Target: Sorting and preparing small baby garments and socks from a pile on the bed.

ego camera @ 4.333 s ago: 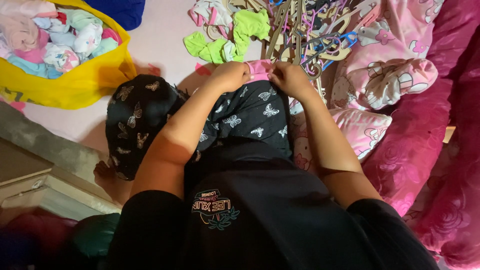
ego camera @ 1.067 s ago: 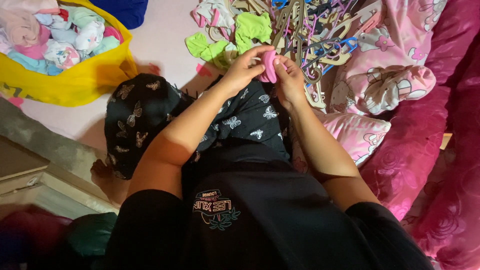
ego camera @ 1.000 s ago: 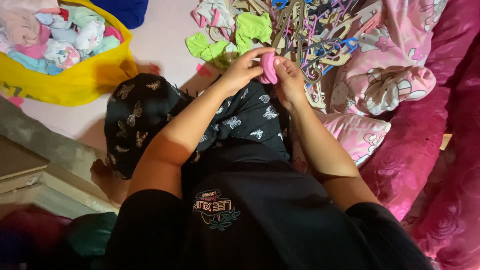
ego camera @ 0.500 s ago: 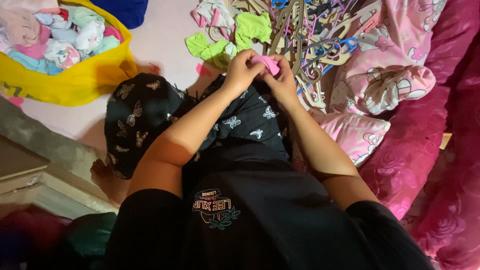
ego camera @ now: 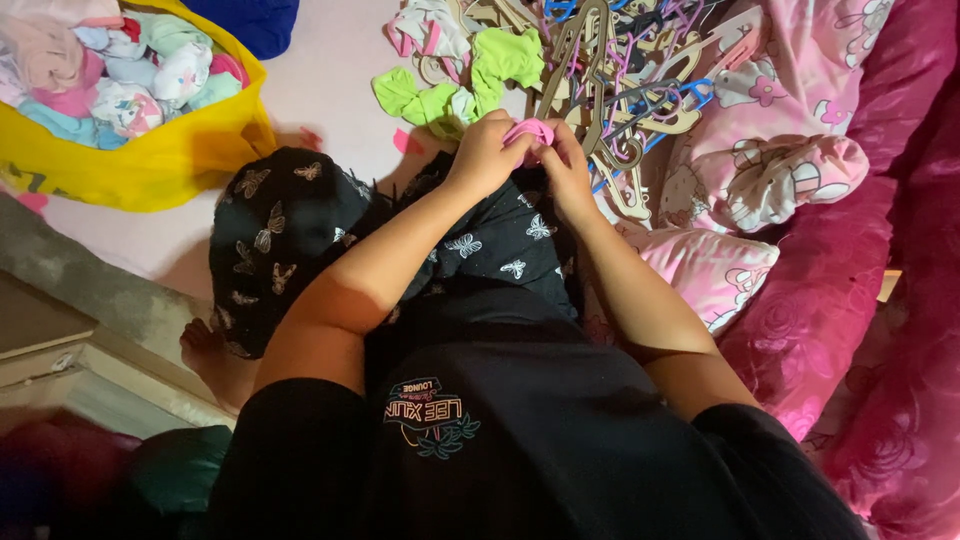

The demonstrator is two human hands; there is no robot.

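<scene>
Far to the left of your hands sits the yellow bag (ego camera: 150,165) of small rolled clothes. Your left hand (ego camera: 487,152) and right hand (ego camera: 565,165) meet over your knee, both pinching the small pink garment (ego camera: 530,130) between the fingertips. Keep the bundle tight and its edges tucked in. The hanger pile (ego camera: 620,80) lies just beyond your right hand.

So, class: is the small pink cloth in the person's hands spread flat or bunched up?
Bunched up. The pink cloth shows only as a small wad pinched between the left hand and right hand, above the lap.
</scene>
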